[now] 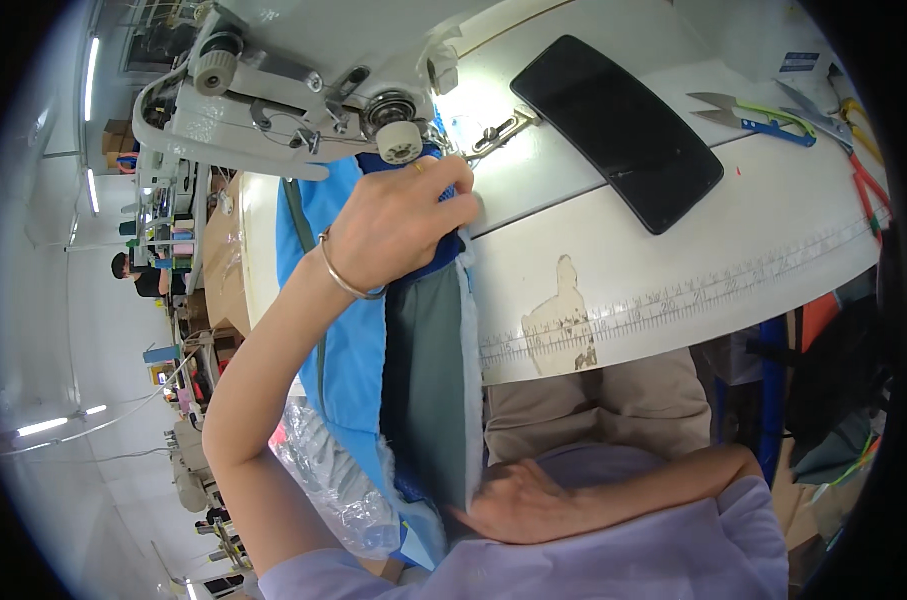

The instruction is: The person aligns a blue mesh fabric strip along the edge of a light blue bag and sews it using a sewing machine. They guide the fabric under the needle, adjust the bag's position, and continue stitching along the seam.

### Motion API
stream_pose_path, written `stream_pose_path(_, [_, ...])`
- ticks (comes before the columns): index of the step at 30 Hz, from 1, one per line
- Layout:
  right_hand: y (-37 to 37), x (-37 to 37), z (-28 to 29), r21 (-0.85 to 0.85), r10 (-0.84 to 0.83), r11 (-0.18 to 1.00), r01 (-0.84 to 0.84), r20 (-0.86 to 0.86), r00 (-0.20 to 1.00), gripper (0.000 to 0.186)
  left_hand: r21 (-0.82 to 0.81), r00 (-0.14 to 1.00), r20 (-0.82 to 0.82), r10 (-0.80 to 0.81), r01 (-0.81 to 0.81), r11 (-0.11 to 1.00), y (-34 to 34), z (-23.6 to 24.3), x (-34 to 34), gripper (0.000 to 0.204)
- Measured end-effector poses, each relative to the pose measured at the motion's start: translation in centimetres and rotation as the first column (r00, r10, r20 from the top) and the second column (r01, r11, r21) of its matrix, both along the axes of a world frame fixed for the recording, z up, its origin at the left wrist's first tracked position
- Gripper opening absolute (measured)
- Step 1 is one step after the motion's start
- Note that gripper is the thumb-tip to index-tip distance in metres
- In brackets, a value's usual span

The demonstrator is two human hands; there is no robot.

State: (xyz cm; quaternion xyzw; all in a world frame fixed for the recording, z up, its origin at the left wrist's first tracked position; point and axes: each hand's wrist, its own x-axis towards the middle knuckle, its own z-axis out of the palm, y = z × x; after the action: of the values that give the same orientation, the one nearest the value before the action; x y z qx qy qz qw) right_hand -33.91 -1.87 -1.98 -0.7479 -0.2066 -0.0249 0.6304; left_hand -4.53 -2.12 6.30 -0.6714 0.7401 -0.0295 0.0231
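A blue and grey-green fabric piece (428, 360) with a white fuzzy edge hangs from the sewing machine (303, 80) over the table's front edge toward my lap. My left hand (398, 220), a bangle on its wrist, is closed on the fabric's dark blue upper end, right beside the needle area. Its fingers bend over the cloth, and the hand and machine head hide the needle. Lower down, near my body, my right hand (518, 500) has its fingers closed at the fabric's white edge; the fingertips are partly hidden by the cloth.
A black smartphone (618, 130) lies on the white machine table (653, 265), which has a measuring tape (673, 305) along its front. Scissors and thread snips (763, 118) lie at the far right. Clear plastic wrapping (338, 490) is under the fabric at left. Another person (148, 278) sits far left.
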Motion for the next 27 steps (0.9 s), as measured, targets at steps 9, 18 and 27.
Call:
stream_pose_path(9, [-0.8, -0.4, -0.7, 0.006, -0.065, 0.998, 0.065, 0.156, 0.986, 0.029, 0.277, 0.931, -0.338, 0.138, -0.041, 0.96, 1.7, 1.8, -3.5, 0.022])
stream_pose_path(18, [-0.1, -1.6, -3.3, -0.058, -0.006, 0.998, 0.002, -0.063, 0.998, 0.028, 0.086, 0.843, -0.515, 0.156, -0.13, 0.988, 5.7, -1.3, -6.3, 0.026])
stream_pose_path(27, [-5.0, 0.7, -0.4, -0.211, -0.265, 0.922, 0.324, 0.265, 0.927, 0.03, 0.046, 0.905, -0.4, 0.145, -0.138, 0.989, 6.1, 0.4, -5.7, 0.023])
